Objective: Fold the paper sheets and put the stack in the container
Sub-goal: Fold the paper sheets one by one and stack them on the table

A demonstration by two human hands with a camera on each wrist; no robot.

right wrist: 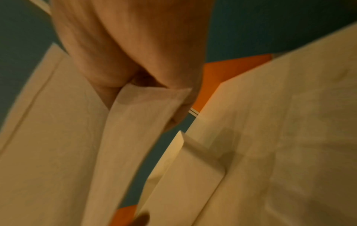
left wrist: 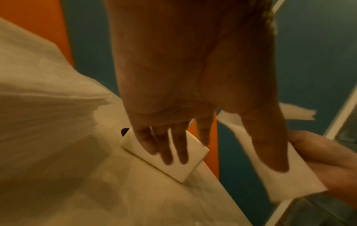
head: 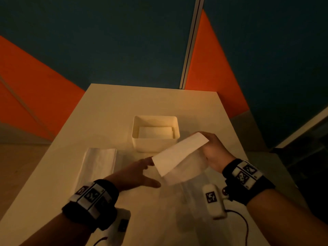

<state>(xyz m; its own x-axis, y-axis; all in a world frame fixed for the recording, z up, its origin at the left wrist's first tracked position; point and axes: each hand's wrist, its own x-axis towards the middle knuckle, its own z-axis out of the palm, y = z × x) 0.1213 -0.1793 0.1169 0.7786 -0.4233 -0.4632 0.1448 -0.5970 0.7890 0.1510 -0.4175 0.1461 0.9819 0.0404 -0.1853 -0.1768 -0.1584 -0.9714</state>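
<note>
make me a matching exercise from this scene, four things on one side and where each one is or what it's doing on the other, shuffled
Things:
1. folded paper strip
2. container
3. left hand
4. paper stack

Places or states:
A. lies flat on the table, left of the container
B. fingers straight, at the strip's near end
C. held up off the table, gripped at its far end by the right hand
D. stands mid-table with folded paper already inside

Pairs: 1-C, 2-D, 3-B, 4-A
</note>
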